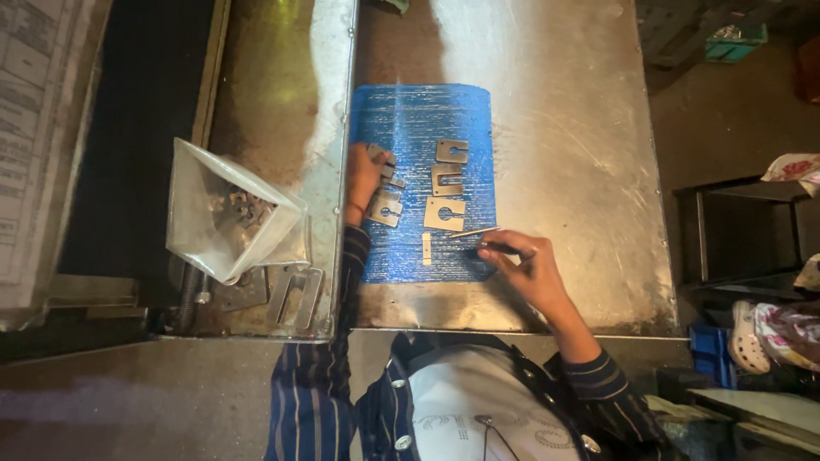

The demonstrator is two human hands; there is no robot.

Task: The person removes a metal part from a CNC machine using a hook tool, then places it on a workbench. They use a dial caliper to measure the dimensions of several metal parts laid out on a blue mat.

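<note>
right hand (525, 266): grip pinched on thin dark rod (494, 248) | left hand (363, 179): grip laid on small slotted grey metal plates (386, 205) | both over ribbed blue mat (423, 119) on steel tabletop (572, 154)

Clear plastic bag (232, 212) left of bench; white printed sheet (34, 145) far left

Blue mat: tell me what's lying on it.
On the blue mat lie three notched metal plates, a small strip and a thin rod. The left hand rests on more plates, partly covering them. The right hand touches the mat's edge.
</note>
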